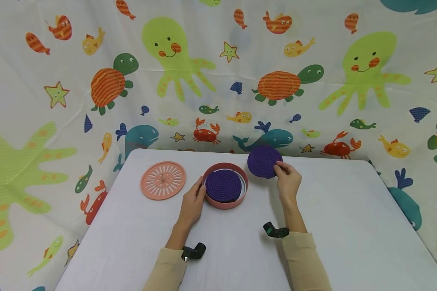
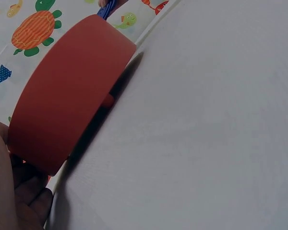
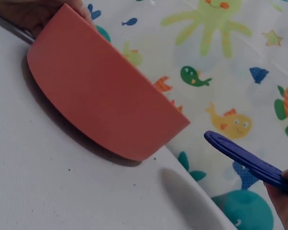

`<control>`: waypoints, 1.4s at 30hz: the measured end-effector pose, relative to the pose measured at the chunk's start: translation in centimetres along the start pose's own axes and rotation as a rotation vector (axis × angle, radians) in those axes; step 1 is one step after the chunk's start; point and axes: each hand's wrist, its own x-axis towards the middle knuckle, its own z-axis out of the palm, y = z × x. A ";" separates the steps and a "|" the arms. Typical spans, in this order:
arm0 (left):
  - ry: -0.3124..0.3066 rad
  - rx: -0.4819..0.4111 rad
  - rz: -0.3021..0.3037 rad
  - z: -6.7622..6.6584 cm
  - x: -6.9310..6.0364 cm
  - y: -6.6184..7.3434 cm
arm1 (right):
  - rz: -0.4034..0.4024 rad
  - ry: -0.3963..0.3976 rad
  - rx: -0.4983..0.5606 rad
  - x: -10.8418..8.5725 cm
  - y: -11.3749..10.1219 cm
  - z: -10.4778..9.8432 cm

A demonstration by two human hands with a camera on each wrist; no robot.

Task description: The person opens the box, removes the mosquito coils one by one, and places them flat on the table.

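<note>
My left hand (image 1: 192, 203) grips the left side of a round salmon-pink mosquito coil holder (image 1: 223, 205), thumb at the rim and fingers down its outer wall. Inside the holder lies a purple mosquito coil (image 1: 223, 186), with a white inner edge showing around it. The left wrist view shows the holder's smooth outer wall (image 2: 72, 91) and a dark gap beneath it with a small foot. To the right, my right hand (image 1: 289, 182) pinches another purple mosquito coil (image 1: 262, 161) by its edge, held above the table. The right wrist view shows this coil (image 3: 245, 158) edge-on, apart from the holder.
A round pink slotted lid (image 1: 163, 180) lies flat on the table left of the holder. The white table (image 1: 349, 226) extends to both sides. Behind it hangs a curtain (image 1: 218, 81) printed with sea animals. A black wrist camera (image 1: 276, 230) sits on each wrist.
</note>
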 end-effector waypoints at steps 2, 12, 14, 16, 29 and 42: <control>-0.001 0.010 0.003 0.0 0.0 -0.1 | 0.003 0.007 -0.007 0.1 0.4 -0.1; 0.006 0.008 0.009 0.1 0.2 -0.1 | 0.025 0.012 -0.063 0.6 1.5 -0.4; 0.005 0.008 0.007 0.1 0.2 -0.1 | 0.034 0.018 -0.065 0.7 1.7 -0.4; 0.005 0.006 0.004 0.1 0.2 -0.1 | 0.037 0.021 -0.070 0.7 1.8 -0.4; 0.005 0.003 0.008 0.1 0.2 0.0 | 0.048 0.033 -0.129 1.3 2.7 -0.9; 0.007 0.016 0.004 0.0 0.2 0.0 | 0.080 0.053 -0.155 2.1 3.3 -1.4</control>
